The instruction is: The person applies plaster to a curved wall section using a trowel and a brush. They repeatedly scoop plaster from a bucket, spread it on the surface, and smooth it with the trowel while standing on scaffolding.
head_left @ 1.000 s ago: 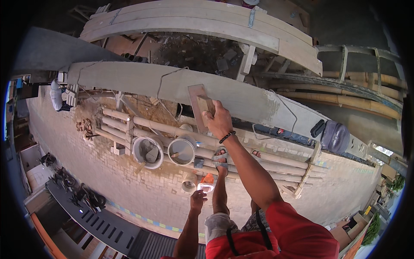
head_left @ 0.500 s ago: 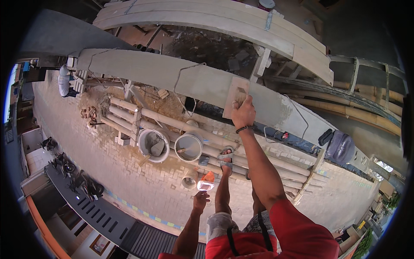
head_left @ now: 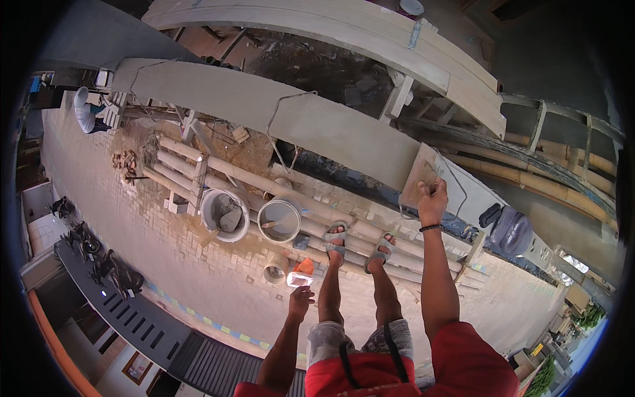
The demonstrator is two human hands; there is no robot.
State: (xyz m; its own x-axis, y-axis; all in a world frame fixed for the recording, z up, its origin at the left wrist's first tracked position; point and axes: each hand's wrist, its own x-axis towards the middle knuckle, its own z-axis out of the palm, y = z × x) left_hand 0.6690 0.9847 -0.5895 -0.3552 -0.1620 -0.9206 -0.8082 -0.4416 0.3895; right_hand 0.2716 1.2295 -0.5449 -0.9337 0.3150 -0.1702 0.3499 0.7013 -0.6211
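My right hand point(head_left: 433, 198) is raised and shut on a flat wooden float point(head_left: 418, 177). It presses the float against the face of a long grey plastered beam point(head_left: 297, 119). My left hand point(head_left: 301, 301) hangs low beside my left leg, fingers loosely curled. A small orange and white object point(head_left: 299, 274) shows just beyond its fingers; I cannot tell whether the hand holds it. My feet, in sandals point(head_left: 335, 236), stand on bamboo poles point(head_left: 357, 228) high above a paved yard.
Two pale buckets point(head_left: 223, 215) point(head_left: 279, 220) sit on the bamboo poles, and a smaller tub point(head_left: 275, 269) shows near them. A dark bag point(head_left: 510, 230) hangs at the right. A person in white point(head_left: 84, 112) is far below on the left. Motorbikes point(head_left: 106, 264) are parked below.
My right hand has carried the float to the right along the beam. The view has swung with it. My left hand has stayed low.
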